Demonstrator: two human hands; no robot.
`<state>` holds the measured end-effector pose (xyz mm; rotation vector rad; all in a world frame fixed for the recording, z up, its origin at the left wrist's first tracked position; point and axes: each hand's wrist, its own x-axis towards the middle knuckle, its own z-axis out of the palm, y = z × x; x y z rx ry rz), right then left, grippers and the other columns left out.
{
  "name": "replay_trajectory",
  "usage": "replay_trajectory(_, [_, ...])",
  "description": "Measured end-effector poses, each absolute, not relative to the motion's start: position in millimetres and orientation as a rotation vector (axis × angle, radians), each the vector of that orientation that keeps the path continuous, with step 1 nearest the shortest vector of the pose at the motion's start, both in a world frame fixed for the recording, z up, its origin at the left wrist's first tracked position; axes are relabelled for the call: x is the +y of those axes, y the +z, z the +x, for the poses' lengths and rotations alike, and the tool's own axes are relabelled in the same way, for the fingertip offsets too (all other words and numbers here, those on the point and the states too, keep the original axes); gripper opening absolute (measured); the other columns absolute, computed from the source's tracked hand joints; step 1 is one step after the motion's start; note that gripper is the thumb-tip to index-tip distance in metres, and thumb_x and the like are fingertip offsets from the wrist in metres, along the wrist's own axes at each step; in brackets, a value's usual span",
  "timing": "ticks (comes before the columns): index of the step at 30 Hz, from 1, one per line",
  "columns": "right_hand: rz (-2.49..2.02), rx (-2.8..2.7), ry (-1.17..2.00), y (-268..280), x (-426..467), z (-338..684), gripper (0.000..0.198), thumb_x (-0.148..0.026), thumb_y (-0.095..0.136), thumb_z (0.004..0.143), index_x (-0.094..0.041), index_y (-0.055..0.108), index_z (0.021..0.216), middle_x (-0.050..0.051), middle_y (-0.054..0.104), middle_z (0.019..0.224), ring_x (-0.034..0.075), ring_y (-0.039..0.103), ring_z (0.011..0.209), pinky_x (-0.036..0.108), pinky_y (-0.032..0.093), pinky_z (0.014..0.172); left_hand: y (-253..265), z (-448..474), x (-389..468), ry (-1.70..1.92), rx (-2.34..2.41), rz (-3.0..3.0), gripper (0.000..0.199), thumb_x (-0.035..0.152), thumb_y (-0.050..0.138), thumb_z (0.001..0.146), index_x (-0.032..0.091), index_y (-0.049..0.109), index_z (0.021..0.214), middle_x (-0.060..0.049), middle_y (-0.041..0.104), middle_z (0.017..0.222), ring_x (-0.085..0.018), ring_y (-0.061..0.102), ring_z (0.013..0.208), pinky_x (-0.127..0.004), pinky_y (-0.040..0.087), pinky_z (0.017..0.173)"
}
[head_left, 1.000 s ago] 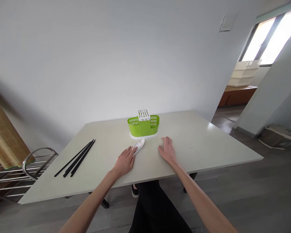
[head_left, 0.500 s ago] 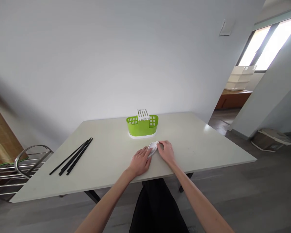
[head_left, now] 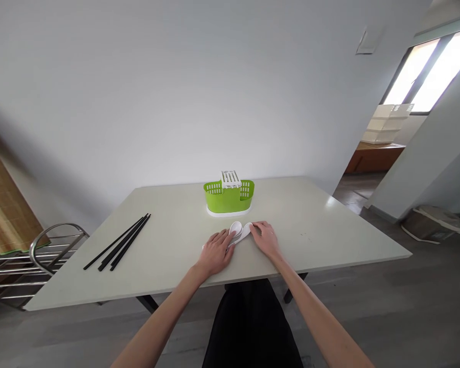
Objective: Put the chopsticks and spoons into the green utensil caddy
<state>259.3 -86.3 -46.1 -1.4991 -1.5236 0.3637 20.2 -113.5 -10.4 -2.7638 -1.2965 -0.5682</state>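
Note:
White spoons (head_left: 239, 230) lie on the pale table (head_left: 322, 230), just in front of a green cutlery holder (head_left: 229, 196) with a white slotted insert. My left hand (head_left: 216, 252) rests flat on the table with its fingers over the spoon handles. My right hand (head_left: 267, 239) lies at the spoons' right side, fingertips touching one bowl. How many spoons there are is hard to tell. Neither hand has lifted anything.
Several black chopsticks (head_left: 118, 248) lie in a bundle at the table's left. A metal rack (head_left: 38, 255) stands left of the table, beside a bamboo mat. A plain wall is behind; a doorway and window open at the right.
My left hand slid the spoons rightward toward the middle, and my right hand came in to meet them. Since half a second ago both hands have barely shifted.

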Motion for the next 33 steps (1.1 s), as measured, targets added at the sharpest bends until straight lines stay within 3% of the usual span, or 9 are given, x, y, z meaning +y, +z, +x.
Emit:
replay_trajectory(9, [-1.444, -1.500, 0.408, -47, -88, 260, 0.039, -0.050, 0.051, 0.100, -0.024, 0.074, 0.117, 0.010, 0.074, 0.121, 0.030, 0.063, 0.121, 0.051, 0.046, 0.111, -17, 7, -102, -0.459, -1.267, -2.764, 0.054, 0.040, 0.029, 0.111, 0.029, 0.039, 0.163, -0.008, 0.053, 0.161, -0.025, 0.044, 0.153, -0.050, 0.037, 0.124])
replay_trajectory(15, [-1.409, -1.392, 0.404, -51, -85, 262, 0.043, -0.049, 0.046, 0.101, -0.019, 0.070, 0.120, 0.015, 0.072, 0.122, 0.028, 0.068, 0.113, 0.047, 0.052, 0.105, -22, 29, -108, -0.499, -1.367, -2.677, 0.054, 0.037, 0.027, 0.110, 0.021, 0.043, 0.160, -0.014, 0.051, 0.162, -0.029, 0.045, 0.152, -0.049, 0.039, 0.122])
replay_trajectory(19, [-1.390, -1.346, 0.402, -52, -85, 264, 0.042, -0.048, 0.046, 0.100, -0.019, 0.068, 0.121, 0.016, 0.071, 0.122, 0.026, 0.069, 0.110, 0.044, 0.055, 0.101, -32, 58, -112, -0.579, -1.467, -2.635, 0.055, 0.034, 0.027, 0.109, 0.019, 0.042, 0.160, -0.016, 0.051, 0.161, -0.033, 0.044, 0.152, -0.054, 0.038, 0.121])
replay_trajectory(23, [-1.398, -1.299, 0.387, -52, -86, 265, 0.043, -0.045, 0.046, 0.099, -0.017, 0.065, 0.126, 0.018, 0.067, 0.129, 0.027, 0.067, 0.115, 0.044, 0.055, 0.103, -41, 93, -114, -0.643, -1.597, -2.588, 0.056, 0.031, 0.028, 0.107, 0.018, 0.039, 0.161, -0.019, 0.049, 0.162, -0.037, 0.041, 0.154, -0.062, 0.029, 0.125])
replay_trajectory(29, [-1.424, -1.217, 0.397, -54, -87, 272, 0.049, -0.043, 0.050, 0.094, -0.017, 0.061, 0.135, 0.018, 0.063, 0.139, 0.029, 0.060, 0.130, 0.048, 0.050, 0.111, -32, 152, -114, -0.608, -1.837, -2.710, 0.066, 0.026, 0.041, 0.098, 0.008, 0.037, 0.161, -0.029, 0.030, 0.169, -0.046, 0.021, 0.160, -0.071, 0.011, 0.127])
replay_trajectory(33, [-1.371, -1.179, 0.504, -56, -87, 282, 0.054, -0.044, 0.054, 0.091, -0.020, 0.061, 0.139, 0.016, 0.063, 0.144, 0.030, 0.061, 0.132, 0.048, 0.049, 0.113, -16, 174, -112, -0.562, -2.001, -2.844, 0.080, 0.027, 0.054, 0.089, 0.007, 0.032, 0.163, -0.027, 0.011, 0.175, -0.046, 0.006, 0.162, -0.066, 0.008, 0.129])
